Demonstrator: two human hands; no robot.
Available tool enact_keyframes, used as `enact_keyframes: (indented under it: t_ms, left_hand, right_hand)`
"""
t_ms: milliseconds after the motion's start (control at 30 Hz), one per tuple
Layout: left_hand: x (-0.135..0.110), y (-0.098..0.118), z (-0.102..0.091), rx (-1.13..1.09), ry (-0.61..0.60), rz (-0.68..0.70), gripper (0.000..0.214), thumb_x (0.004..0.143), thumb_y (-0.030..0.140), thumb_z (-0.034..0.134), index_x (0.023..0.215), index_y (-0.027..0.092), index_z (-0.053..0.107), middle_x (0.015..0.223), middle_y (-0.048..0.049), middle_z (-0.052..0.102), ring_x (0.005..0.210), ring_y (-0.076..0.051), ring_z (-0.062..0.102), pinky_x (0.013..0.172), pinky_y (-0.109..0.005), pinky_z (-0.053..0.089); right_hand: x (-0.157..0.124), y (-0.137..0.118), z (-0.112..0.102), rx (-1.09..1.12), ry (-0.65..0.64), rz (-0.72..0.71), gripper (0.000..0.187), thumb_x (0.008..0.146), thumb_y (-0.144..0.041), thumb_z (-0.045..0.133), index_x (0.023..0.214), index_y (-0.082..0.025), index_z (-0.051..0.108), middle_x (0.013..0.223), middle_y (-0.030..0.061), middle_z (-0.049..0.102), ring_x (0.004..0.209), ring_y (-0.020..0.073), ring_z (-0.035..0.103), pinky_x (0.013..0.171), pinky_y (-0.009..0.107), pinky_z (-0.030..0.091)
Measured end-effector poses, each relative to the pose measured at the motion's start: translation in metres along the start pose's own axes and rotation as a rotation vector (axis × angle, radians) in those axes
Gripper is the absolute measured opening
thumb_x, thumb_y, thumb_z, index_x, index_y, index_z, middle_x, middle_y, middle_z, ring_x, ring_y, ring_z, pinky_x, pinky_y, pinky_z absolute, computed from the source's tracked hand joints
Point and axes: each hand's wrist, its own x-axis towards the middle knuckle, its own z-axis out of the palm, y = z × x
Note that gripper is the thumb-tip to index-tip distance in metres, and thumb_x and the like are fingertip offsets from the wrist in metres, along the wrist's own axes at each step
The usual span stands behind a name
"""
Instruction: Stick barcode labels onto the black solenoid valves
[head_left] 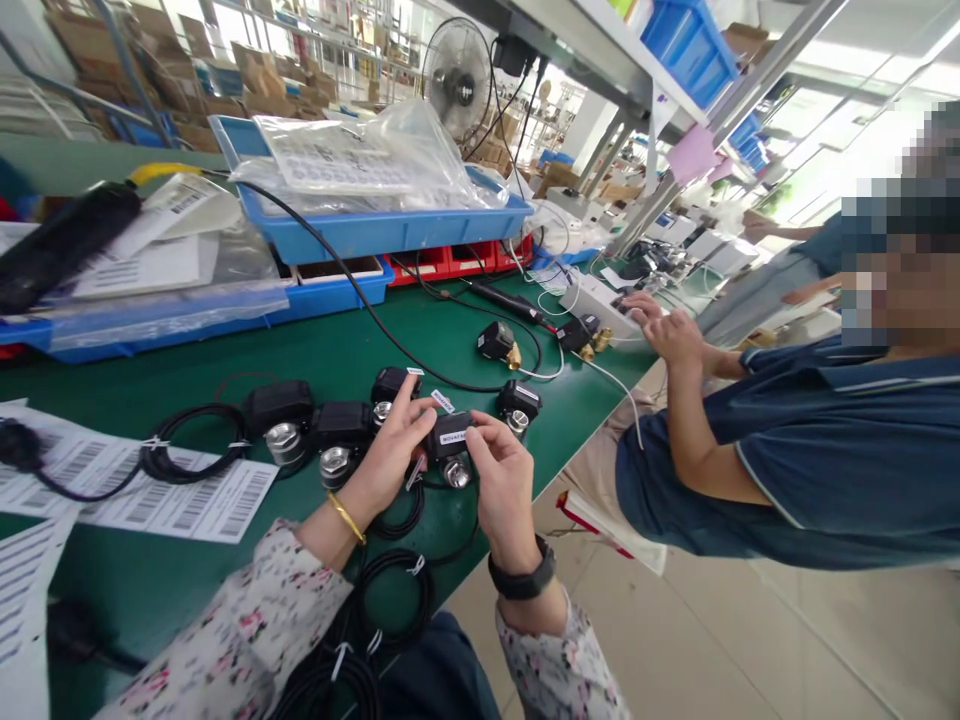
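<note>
Near the front edge of the counter, the right hand pinches a labelled black device; whether the left hand grips it, I cannot tell. Beyond, green surface stretches to the lower blue tray.

Around the centre of the frame there are five black units with silver fittings; slightly right, at least two black units with brass fittings. One fan is at the top, one gold bracelet lower.
</note>
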Motion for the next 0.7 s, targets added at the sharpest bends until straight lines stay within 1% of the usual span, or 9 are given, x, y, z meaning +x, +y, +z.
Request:
enact_keyframes:
  t_ms: [167, 333, 533, 633, 700]
  left_hand:
    - [0.0003, -0.001, -0.0012, -0.013, -0.016, 0.009, 0.074, 0.084, 0.038, 0.059, 0.144, 0.034, 0.017, 0.116, -0.0054, 0.053, 0.063, -0.008, 0.05, 0.038, -0.014, 0.038]
    - [0.0004, -0.0012, -0.0009, -0.016, -0.017, -0.001, 0.078, 0.082, 0.034, 0.062, 0.144, 0.034, 0.015, 0.118, -0.0056, 0.053, 0.065, -0.008, 0.052, 0.039, -0.013, 0.038]
    - [-0.0001, -0.0001, 0.0003, 0.017, -0.04, 0.017, 0.085, 0.08, 0.031, 0.064, 0.146, 0.03, 0.01, 0.121, -0.0074, 0.052, 0.07, -0.009, 0.052, 0.039, -0.013, 0.038]
    - [-0.0011, 0.001, 0.0009, 0.053, -0.04, 0.021, 0.089, 0.077, 0.029, 0.067, 0.146, 0.03, 0.009, 0.122, -0.008, 0.051, 0.069, -0.009, 0.052, 0.04, -0.012, 0.038]
    - [-0.0013, 0.0009, 0.001, 0.067, -0.038, 0.021, 0.092, 0.075, 0.028, 0.068, 0.146, 0.03, 0.009, 0.124, -0.0083, 0.05, 0.073, -0.01, 0.053, 0.04, -0.012, 0.039]
  right_hand:
    - [-0.0003, -0.0021, 0.0015, 0.009, -0.002, -0.008, 0.02, 0.077, -0.035, 0.064, 0.071, -0.016, 0.063, 0.108, 0.0099, 0.062, 0.1, 0.022, 0.057, 0.085, 0.033, 0.046]
    - [-0.0007, -0.0054, 0.002, -0.008, -0.012, -0.03, 0.017, 0.079, -0.032, 0.063, 0.072, -0.016, 0.062, 0.107, 0.0091, 0.061, 0.099, 0.0209, 0.057, 0.087, 0.033, 0.044]
    - [-0.0004, -0.0082, 0.0027, -0.024, -0.007, -0.041, 0.016, 0.078, -0.031, 0.063, 0.071, -0.016, 0.062, 0.105, 0.0089, 0.061, 0.098, 0.0206, 0.058, 0.087, 0.033, 0.044]
    - [0.0001, -0.0091, 0.0035, -0.025, -0.002, -0.04, 0.016, 0.078, -0.031, 0.063, 0.071, -0.017, 0.062, 0.105, 0.0089, 0.061, 0.098, 0.0207, 0.058, 0.086, 0.033, 0.044]
    - [0.0005, -0.0093, 0.0039, -0.034, 0.005, -0.043, 0.016, 0.078, -0.031, 0.062, 0.071, -0.016, 0.062, 0.104, 0.0091, 0.061, 0.097, 0.0208, 0.058, 0.085, 0.033, 0.045]
